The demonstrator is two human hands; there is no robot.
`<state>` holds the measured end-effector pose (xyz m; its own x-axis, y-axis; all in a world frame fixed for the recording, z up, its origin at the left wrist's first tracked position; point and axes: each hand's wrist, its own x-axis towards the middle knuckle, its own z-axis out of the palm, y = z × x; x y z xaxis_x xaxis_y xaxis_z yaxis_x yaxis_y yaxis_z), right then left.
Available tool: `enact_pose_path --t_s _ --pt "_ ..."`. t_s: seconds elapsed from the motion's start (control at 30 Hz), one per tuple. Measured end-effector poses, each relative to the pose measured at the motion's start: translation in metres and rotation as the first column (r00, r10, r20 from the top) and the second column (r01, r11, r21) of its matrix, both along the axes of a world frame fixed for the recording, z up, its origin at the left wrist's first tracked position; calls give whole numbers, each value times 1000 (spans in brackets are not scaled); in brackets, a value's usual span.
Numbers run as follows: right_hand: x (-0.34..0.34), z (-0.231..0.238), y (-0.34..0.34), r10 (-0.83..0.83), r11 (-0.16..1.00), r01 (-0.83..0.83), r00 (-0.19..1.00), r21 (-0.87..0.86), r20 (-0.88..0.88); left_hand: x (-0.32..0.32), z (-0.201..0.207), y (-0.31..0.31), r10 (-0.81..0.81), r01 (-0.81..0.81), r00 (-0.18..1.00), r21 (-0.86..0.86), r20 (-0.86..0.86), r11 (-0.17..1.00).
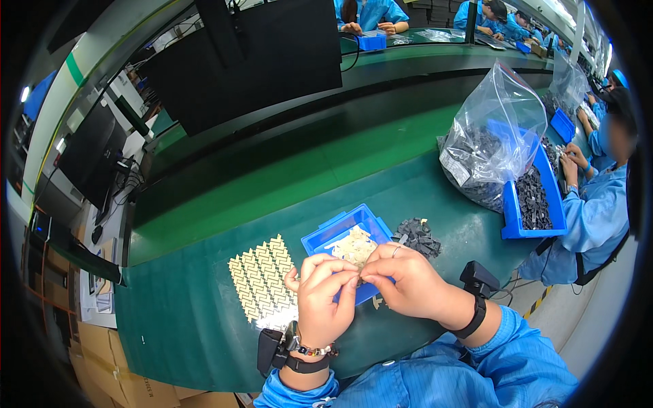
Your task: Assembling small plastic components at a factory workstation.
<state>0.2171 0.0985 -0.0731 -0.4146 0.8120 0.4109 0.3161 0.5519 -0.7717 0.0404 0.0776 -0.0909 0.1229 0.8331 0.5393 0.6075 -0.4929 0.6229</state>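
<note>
Two bare hands over one small blue tray on the green counter. Left hand and right hand: thumb and forefinger of each pinched together, fingertips meeting above the tray's near half; whatever sits between them too small and covered to make out, so its direction cannot be told. Pale strips in the tray, too many to count, lying every which way. Tray's long axis runs away from the person, far end leaning left. To its left, one mat-like layout of pale pieces in zigzag rows, long axis likewise, near the left hand. Right of the tray, one loose heap of dark pieces. Farther right, one long blue bin of dark parts, one big clear bag blocking part of it. Hands hide the tray's near end. Large black screen beyond; one co-worker at right.
</note>
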Motion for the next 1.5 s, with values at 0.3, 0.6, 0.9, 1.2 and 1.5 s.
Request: enact_pose_path --t_s 0.3,0.6,0.9,1.2,1.5 --pt "10 1 1 -129 985 122 990 118 57 -2 -5 2 141 -141 990 4 -17 990" --pt "14 2 8 -197 861 79 963 503 186 -3 -3 2 70 -59 991 -103 113 993" --pt "15 3 6 -164 723 51 982 689 99 -13 -2 3 -256 332 892 -155 373 930" --pt "6 0 -4 0 1000 -6 975 -28 -222 -7 -3 2 -180 216 926 -76 333 973" --pt "4 -4 -9 -8 983 -29 980 -182 -198 -6 0 1 -169 182 973 -77 155 980"
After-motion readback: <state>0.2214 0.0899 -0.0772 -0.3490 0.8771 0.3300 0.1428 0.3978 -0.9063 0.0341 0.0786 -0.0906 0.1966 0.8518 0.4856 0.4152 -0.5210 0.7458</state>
